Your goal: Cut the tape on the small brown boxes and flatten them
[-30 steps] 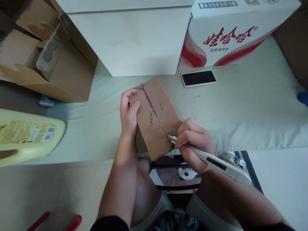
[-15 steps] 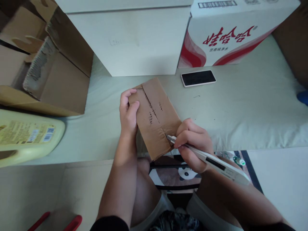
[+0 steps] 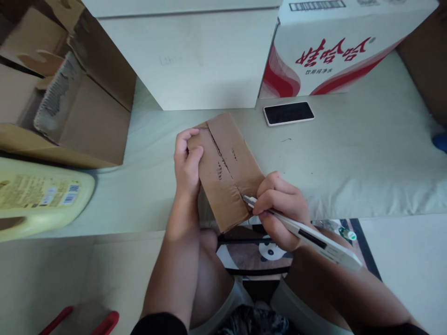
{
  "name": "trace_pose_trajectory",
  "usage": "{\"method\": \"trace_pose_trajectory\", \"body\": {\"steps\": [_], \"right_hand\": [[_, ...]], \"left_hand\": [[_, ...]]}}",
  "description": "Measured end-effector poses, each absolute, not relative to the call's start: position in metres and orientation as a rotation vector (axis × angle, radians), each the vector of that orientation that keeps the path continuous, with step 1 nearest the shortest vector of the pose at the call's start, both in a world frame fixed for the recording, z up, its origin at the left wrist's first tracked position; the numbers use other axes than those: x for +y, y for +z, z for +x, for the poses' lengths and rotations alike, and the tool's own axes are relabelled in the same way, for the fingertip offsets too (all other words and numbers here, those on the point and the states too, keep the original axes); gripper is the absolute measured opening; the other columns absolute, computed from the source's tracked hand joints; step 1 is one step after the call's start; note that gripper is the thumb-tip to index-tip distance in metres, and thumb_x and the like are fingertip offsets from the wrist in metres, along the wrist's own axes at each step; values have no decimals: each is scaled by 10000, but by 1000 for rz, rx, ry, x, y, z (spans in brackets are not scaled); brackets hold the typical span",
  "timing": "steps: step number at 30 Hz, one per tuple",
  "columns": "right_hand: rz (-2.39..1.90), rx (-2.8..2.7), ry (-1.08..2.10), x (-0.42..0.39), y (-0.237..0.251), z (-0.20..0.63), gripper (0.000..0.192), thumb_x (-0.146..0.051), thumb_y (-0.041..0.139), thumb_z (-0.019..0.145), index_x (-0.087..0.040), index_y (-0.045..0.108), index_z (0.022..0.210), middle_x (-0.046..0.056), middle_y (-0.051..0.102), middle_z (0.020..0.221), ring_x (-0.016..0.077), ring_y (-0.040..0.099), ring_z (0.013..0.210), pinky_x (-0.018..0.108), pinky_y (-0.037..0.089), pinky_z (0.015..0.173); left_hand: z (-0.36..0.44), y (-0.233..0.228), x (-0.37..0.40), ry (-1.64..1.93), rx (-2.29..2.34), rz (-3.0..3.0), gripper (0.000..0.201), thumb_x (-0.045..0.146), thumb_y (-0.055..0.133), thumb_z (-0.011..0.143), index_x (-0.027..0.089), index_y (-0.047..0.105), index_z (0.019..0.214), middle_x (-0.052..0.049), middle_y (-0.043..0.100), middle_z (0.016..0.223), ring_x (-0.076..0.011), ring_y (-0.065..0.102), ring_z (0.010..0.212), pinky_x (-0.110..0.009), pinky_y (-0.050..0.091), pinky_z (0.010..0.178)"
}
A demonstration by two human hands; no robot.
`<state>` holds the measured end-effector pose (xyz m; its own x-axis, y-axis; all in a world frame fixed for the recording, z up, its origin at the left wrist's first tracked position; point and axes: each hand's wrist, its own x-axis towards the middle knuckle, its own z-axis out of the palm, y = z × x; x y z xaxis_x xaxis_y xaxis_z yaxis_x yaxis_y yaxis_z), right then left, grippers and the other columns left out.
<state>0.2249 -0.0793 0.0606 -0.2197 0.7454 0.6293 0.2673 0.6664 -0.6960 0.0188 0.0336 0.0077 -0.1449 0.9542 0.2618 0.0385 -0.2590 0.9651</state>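
Observation:
A small brown cardboard box (image 3: 226,172) lies tilted at the near edge of the green-covered surface, its lower corner over the edge. A seam runs lengthwise down its upper face, partly gaping at the far end. My left hand (image 3: 187,158) grips the far left corner, thumb on top and fingers around the side. In my right hand (image 3: 282,209) is a white utility knife (image 3: 310,237), held like a pen, with its tip touching the seam near the close end of the box. The hand hides part of the knife and the box's right corner.
A black-screened phone (image 3: 288,113) rests behind the box to the right. Farther back stand a white box (image 3: 206,65) and a red-and-white water carton (image 3: 324,60). At left are an open cardboard carton (image 3: 94,116) and a pale yellow jug (image 3: 73,204). Tiled floor (image 3: 111,265) lies below.
Both hands, the box and the knife keep almost the same positions. Only a very slight shift of the whole view is visible.

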Motion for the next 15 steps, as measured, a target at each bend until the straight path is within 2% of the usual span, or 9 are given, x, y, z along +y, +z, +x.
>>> {"method": "trace_pose_trajectory", "body": {"steps": [8, 15], "right_hand": [[-796, -1800, 530, -78, 61, 226, 150, -77, 525, 775, -221, 564, 787, -34, 552, 717, 118, 524, 642, 357, 406, 682], [-809, -1791, 528, -79, 62, 226, 146, -82, 521, 771, -223, 554, 779, -34, 554, 706, 117, 527, 633, 358, 403, 669]], "left_hand": [[20, 8, 34, 1514, 1183, 1342, 347, 499, 721, 819, 284, 668, 1085, -37, 620, 991, -200, 533, 802, -340, 452, 693], [18, 7, 34, 1479, 1169, 1351, 397, 554, 725, 825, 291, 644, 1112, -40, 624, 1047, -208, 557, 847, -343, 463, 727]]}}
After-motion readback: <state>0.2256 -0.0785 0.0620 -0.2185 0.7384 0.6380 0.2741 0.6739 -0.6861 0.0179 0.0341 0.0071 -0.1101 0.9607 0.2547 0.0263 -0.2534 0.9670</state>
